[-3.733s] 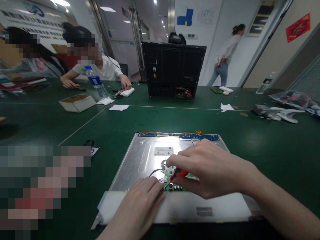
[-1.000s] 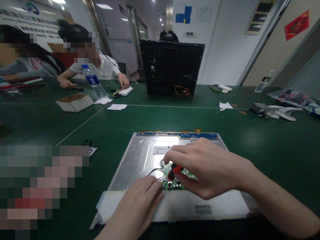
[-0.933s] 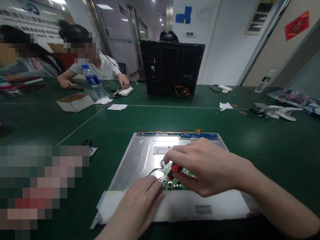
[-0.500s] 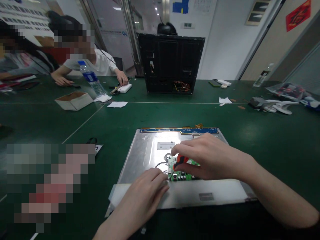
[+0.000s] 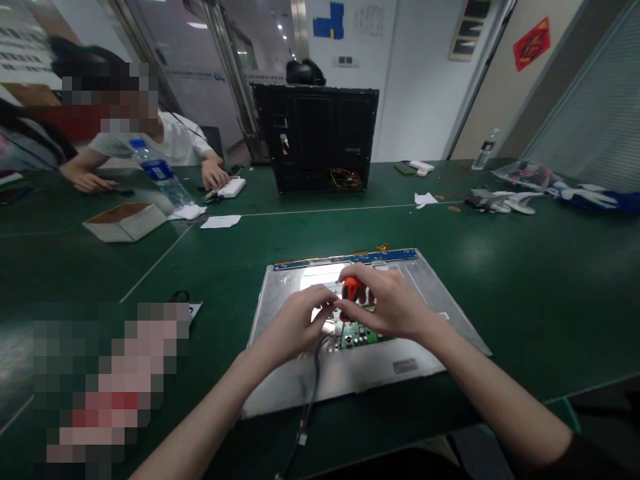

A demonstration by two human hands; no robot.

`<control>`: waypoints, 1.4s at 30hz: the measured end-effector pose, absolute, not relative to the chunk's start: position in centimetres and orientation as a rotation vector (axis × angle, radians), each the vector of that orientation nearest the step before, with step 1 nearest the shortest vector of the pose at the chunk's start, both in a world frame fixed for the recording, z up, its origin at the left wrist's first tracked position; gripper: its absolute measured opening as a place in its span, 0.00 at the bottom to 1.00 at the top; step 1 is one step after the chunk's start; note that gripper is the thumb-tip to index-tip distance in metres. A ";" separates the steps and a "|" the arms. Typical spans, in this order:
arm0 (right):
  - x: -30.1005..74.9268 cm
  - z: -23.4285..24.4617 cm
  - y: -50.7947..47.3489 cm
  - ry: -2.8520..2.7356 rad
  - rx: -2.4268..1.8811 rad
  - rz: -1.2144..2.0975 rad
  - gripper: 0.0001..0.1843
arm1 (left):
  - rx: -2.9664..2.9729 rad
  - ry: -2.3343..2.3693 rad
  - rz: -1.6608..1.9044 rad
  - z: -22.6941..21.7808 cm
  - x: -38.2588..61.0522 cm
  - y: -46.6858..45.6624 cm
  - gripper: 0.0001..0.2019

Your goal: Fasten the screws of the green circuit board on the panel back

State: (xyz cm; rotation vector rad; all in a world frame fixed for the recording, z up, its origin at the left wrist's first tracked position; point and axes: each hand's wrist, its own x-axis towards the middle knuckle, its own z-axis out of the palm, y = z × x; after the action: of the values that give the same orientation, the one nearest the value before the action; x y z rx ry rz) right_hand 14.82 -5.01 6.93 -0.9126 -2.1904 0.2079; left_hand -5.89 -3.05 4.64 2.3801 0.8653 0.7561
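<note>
A flat silver display panel [image 5: 435,300] lies on the green table in front of me, with a green circuit board [image 5: 361,335] near its middle. My right hand [image 5: 387,300] grips an orange-and-black screwdriver [image 5: 351,288] upright over the board, its shaft pointing down at the board's left side. Close beside it, my left hand [image 5: 307,312] has thumb and fingers pinched together; what they hold, if anything, is hidden. A dark cable [image 5: 316,380] runs from the board's left edge over the panel's front and off the table edge.
A black monitor back cover [image 5: 320,133] stands across the table. An open cardboard box [image 5: 125,223], a water bottle [image 5: 163,175] and paper lie to the left, near a seated person [image 5: 170,140]. White-and-grey gloves [image 5: 505,201] and plastic bags [image 5: 530,175] are at the right.
My left hand has lifted off the panel's front and moved up beside the screwdriver. The screwdriver is now more upright. The dark cable now extends toward me. My view has shifted right.
</note>
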 end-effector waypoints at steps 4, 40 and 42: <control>13.7 5.1 -4.6 -2.002 -0.831 0.180 0.19 | 2.338 0.862 0.934 3.4 -5.3 -2.0 0.06; 13.3 3.2 -6.3 -1.948 -0.737 -0.009 0.26 | 2.443 0.804 0.952 0.5 -5.9 -3.0 0.09; 13.3 3.2 -6.3 -1.955 -0.726 0.038 0.28 | 2.469 0.805 0.948 0.5 -5.9 -3.1 0.09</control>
State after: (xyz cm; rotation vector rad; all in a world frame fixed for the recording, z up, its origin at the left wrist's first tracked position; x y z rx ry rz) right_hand 13.30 -6.28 3.18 -0.7263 -1.9548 0.0376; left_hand -5.87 -3.09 0.50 2.4688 0.8053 0.9478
